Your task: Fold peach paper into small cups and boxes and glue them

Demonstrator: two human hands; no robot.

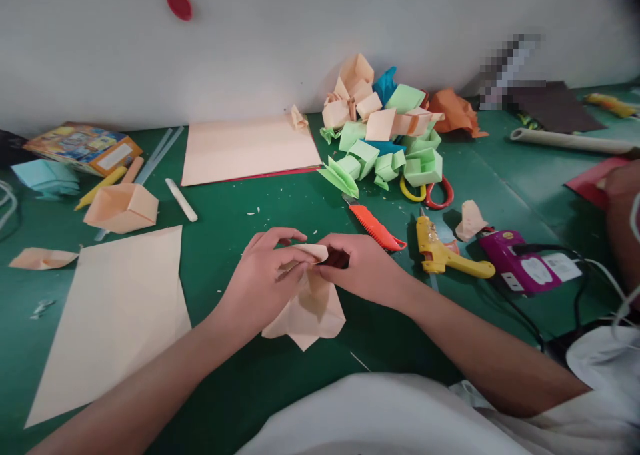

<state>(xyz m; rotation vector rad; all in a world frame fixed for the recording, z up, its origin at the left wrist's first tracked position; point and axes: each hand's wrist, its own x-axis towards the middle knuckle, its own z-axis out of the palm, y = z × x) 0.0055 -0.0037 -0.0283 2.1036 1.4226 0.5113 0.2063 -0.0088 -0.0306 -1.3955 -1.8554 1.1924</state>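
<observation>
Folded paper [317, 312]: upper edge pinched in grip, left hand [265, 275] and right hand [367, 268]; tabletop [280, 205] gap before board [245, 150].

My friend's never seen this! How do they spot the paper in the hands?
Find the green table, then the left hand and right hand near its middle. The peach paper is held between them, spreading out below. Unlike the big flat sheet to its left, it's creased, with a pointed bottom edge.

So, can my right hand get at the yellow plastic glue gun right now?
Probably yes: the yellow plastic glue gun lies just right of your right hand, with nothing covering it. That hand, though, would likely have to release the folded peach paper first.
</observation>
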